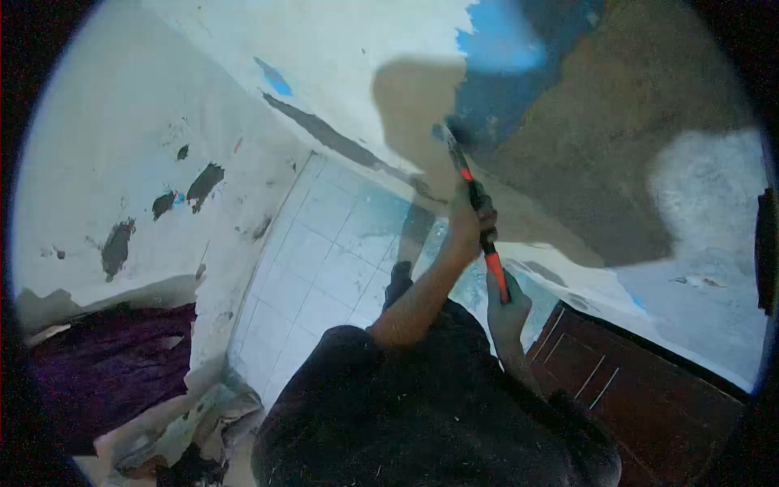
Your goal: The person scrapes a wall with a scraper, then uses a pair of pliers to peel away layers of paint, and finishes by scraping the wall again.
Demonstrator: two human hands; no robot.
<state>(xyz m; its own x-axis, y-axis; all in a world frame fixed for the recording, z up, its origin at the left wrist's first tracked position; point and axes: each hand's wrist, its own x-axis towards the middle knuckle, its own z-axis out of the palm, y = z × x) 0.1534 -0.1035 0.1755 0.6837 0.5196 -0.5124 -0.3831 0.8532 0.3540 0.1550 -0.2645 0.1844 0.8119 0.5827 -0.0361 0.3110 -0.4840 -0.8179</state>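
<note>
A scraper (494, 272) with a long red and black handle slants up to the wall, its blade end against the edge where pale paint meets a bare dark patch. My left hand (472, 219) is wrapped round the black middle part of the handle. Lower down, my right hand (508, 308) closes round the red and black butt end. The wall (422, 105) carries whitish paint, a blue layer (499, 89) beneath it, and bare grey-brown plaster (600, 138) to the right. Shadows fall across the work spot.
Pale floor tiles (324, 227) with dust lie below. A brown wooden door or cabinet panel (600, 365) is at lower right. On the left stand a flaking wall (138, 162), a dark purple cloth (114, 365) and crumpled sheeting (211, 422).
</note>
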